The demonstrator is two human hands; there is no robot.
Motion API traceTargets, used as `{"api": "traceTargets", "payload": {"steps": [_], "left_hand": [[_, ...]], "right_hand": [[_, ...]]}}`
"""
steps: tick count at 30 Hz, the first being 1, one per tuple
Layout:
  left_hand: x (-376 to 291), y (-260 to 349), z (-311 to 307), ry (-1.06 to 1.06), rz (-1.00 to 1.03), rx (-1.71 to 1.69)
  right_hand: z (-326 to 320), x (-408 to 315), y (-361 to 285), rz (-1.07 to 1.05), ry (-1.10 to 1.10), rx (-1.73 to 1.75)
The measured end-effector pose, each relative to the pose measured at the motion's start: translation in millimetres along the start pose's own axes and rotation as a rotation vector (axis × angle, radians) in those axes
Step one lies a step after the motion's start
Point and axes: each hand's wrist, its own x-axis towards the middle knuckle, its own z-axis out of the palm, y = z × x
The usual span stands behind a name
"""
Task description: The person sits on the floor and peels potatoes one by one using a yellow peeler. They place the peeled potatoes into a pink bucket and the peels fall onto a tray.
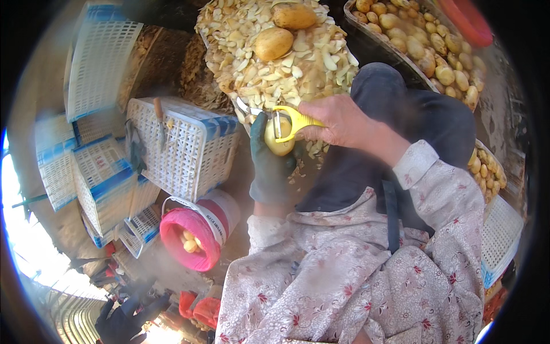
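My left hand (270, 172), in a dark green and grey work glove, holds a peeled-looking yellow potato (280, 141). My bare right hand (331, 118) grips a yellow plastic Y-shaped peeler (296, 122), its metal blade at the potato's upper face. Just beyond the gloved thumb, pale strips (245, 105) stand out at the edge of a broad heap of potato peelings (258, 79). Two unpeeled brown potatoes, one nearer (274, 43) and one farther (294, 16), rest on that heap.
At left, a knife (160, 122) lies against an upturned white plastic crate (184, 146); more crates (103, 172) stand behind. A pink-lined bucket (189, 241) holds several peeled potatoes. Potatoes fill a container (421, 47) at upper right. A person (124, 318) is at lower left.
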Motion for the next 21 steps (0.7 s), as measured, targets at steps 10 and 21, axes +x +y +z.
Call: {"api": "traceTargets", "payload": {"steps": [10,21], "left_hand": [[25,3,-30,0.084,-0.986,-1.475],[22,8,18,0.352,-0.528,-0.853]], "right_hand": [[-9,-9,2,0.300,0.092,0.183],[45,-21,-52,0.490,0.327,0.550]]}}
